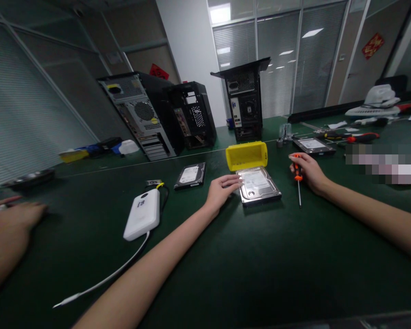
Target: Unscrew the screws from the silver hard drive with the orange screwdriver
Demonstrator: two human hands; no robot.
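Note:
A silver hard drive (pixel 256 185) lies label up on the green table, right in front of a yellow plastic box (pixel 247 156). My left hand (pixel 222 191) reaches to the drive's left edge; its fingers are stretched out and the tips seem to rest on that edge. To the right of the drive, my right hand (pixel 308 171) is closed around the orange and black handle of a screwdriver (pixel 297 176). The screwdriver's shaft points down toward the table, apart from the drive. Whether its tip touches the tabletop I cannot tell.
Another hard drive (pixel 190 175) and a white power bank (pixel 143 214) with a cable lie to the left. A third drive (pixel 313 145) and pliers (pixel 363 137) lie at right. Computer cases (pixel 147 114) stand behind. Another person's hand (pixel 17 217) is at far left.

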